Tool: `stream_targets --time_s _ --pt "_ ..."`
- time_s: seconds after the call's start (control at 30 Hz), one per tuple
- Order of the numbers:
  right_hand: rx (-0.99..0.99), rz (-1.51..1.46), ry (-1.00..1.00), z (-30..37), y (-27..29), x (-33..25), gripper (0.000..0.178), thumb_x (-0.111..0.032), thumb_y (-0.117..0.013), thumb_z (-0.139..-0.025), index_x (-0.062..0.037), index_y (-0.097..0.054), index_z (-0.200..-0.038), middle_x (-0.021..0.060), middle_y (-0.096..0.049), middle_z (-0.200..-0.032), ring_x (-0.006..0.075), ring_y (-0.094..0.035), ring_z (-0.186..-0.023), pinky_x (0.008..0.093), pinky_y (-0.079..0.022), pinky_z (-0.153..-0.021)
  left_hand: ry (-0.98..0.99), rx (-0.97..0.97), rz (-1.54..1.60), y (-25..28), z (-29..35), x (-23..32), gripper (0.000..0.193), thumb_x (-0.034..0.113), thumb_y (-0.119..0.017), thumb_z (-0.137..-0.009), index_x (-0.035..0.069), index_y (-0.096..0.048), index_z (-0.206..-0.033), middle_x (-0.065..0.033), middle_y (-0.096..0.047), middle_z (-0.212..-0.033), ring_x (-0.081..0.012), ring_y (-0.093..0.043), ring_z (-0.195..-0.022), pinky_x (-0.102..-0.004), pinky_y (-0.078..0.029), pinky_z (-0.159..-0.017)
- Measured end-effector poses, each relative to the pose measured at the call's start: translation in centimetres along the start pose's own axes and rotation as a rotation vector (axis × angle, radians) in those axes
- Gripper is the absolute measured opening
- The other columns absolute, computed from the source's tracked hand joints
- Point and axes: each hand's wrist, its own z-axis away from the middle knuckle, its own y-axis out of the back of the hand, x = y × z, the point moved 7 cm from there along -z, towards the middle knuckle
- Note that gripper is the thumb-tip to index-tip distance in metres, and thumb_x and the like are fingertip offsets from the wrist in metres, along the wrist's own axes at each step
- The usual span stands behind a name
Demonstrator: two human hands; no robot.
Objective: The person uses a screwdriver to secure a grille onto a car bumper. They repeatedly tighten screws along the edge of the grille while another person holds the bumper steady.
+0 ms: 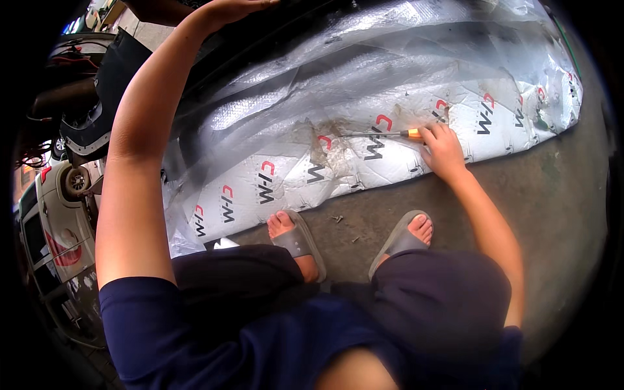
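My right hand (445, 153) is closed around the orange-and-yellow handle (413, 134) of a screwdriver. The screwdriver's thin shaft (374, 134) points left over a printed white protective sheet (279, 185). At the top edge, my left hand (242, 6) is partly cut off by the picture; the part that shows lies stretched out at a large dark part (224, 55), with nothing visible in it. Crumpled clear bubble wrap (260, 107) covers the area between the dark part and the white sheet.
Several small screws (338, 219) lie on the grey concrete floor (539, 214) between my sandalled feet. To the left are a black plastic car part (107, 97) and a light-coloured vehicle (62, 214). A small white object (224, 243) sits beside my left knee.
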Motion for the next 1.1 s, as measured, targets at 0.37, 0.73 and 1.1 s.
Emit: stream_targets --time_s 0.37,0.73,1.1 --pt "-0.087 -0.307 -0.089 -1.8 -1.7 2.0 0.029 -0.01 -0.072 -0.082 -0.0037 -0.067 -0.109 0.0121 -0.066 -0.103 0.0334 -0.063 -0.098 0.041 -0.051 -0.084 -0.099 0.015 -0.221 0.5 -0.9 -2.9 0.078 0.052 -0.072 -0.089 0.003 -0.049 -0.145 -0.02 -0.057 -0.14 -0.0301 -0.051 -0.135 -0.0376 -0.036 -0.115" --pt "0.083 -1.044 -0.317 -6.7 10.4 -1.1 0.037 -0.014 -0.065 -0.098 0.003 -0.059 -0.13 0.0017 -0.064 -0.096 0.0068 -0.055 -0.08 0.023 -0.048 -0.072 -0.18 -0.01 -0.258 -0.9 0.6 0.4 0.06 0.042 -0.069 -0.095 0.002 -0.057 -0.138 -0.014 -0.065 -0.129 -0.0226 -0.058 -0.122 -0.0327 -0.043 -0.107" --pt "-0.001 -0.673 -0.299 -16.4 22.0 -7.0 0.037 -0.02 -0.065 -0.097 0.0055 -0.064 -0.124 0.0123 -0.072 -0.108 0.0155 -0.065 -0.099 0.028 -0.05 -0.089 -0.237 -0.056 -0.086 -1.3 0.4 -0.5 0.048 0.029 -0.069 -0.096 0.0 -0.06 -0.134 -0.0106 -0.069 -0.116 -0.0183 -0.062 -0.107 -0.0324 -0.046 -0.097"
